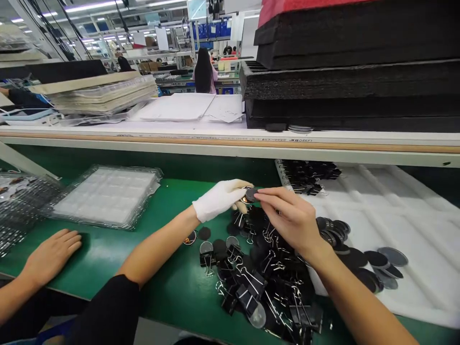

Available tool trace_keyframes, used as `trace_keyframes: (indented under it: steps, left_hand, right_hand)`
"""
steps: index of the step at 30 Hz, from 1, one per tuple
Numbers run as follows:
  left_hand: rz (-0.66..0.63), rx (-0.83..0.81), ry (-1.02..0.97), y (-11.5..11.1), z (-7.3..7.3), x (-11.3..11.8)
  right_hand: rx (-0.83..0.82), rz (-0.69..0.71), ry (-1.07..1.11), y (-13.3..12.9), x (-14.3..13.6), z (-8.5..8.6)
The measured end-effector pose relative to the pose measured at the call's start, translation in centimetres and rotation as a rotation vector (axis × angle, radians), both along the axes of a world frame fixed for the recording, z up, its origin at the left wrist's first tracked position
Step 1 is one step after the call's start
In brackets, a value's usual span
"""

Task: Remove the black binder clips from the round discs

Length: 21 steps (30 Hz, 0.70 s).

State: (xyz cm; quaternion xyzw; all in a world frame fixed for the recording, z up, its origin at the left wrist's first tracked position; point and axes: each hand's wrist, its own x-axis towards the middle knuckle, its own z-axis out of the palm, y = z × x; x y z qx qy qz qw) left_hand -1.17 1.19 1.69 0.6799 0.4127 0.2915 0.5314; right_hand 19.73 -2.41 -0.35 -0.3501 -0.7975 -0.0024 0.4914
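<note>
My left hand (221, 199), in a white glove, is closed around a small round part (245, 200) with a shiny rim and a coppery glint. Bare fingers of my right hand (293, 218) pinch a dark round disc (251, 194) against that part. Under both hands lies a heap of black binder clips (251, 285) with silver wire handles, some clamped on round discs. Left of the heap, a loose black disc (204, 233) rests beside another round part (190, 237) with coppery insides.
Another person's hand (53, 254) lies on the green table at left, near clear plastic trays (104, 196). At right, a white foam sheet (424, 230) bears loose discs (375, 261) and more binder clips (309, 173). A shelf edge (215, 146) crosses above, carrying black foam stacks (345, 79).
</note>
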Motion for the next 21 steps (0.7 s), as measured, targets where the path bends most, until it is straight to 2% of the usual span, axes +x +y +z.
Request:
trace_keyframes:
  steps: [1, 3, 6, 9, 12, 15, 17, 19, 21]
  left_hand:
    - [0.006, -0.038, -0.051, -0.1, -0.1, 0.0]
    - [0.013, -0.075, -0.126, -0.2, 0.0, -0.2]
    - [-0.012, -0.05, -0.167, -0.3, 0.5, -0.6]
    - [-0.086, 0.023, -0.121, -0.4, 1.0, -0.9]
    - [-0.126, 0.109, -0.087, -0.9, 1.0, -0.8]
    - [-0.11, 0.165, -0.047, -1.8, 0.9, -0.5]
    - [-0.089, 0.21, -0.003, -2.4, 0.9, -0.3]
    - [-0.075, 0.274, 0.056, -2.5, 1.0, -0.5]
    - [-0.061, 0.36, 0.165, -1.9, 0.9, -1.1]
  right_hand:
    - [0.095, -0.006, -0.095, 0.0, 0.1, -0.1]
    - [0.173, -0.021, -0.243, -0.2, 0.1, -0.2]
    - [0.172, -0.06, -0.344, -0.6, -0.1, -0.2]
    - [0.093, -0.078, -0.296, -1.2, -0.6, 0.0]
    - [-0.129, -0.031, 0.008, -1.9, -1.2, 0.5]
    - [-0.536, 0.044, 0.336, -2.2, -1.3, 0.9]
    - [-0.767, 0.088, 0.407, -2.0, -1.0, 0.8]
    - [-0.876, 0.105, 0.447, -1.7, -0.6, 0.6]
    - [-0.893, 0.081, 0.52, -1.3, -0.1, 0.5]
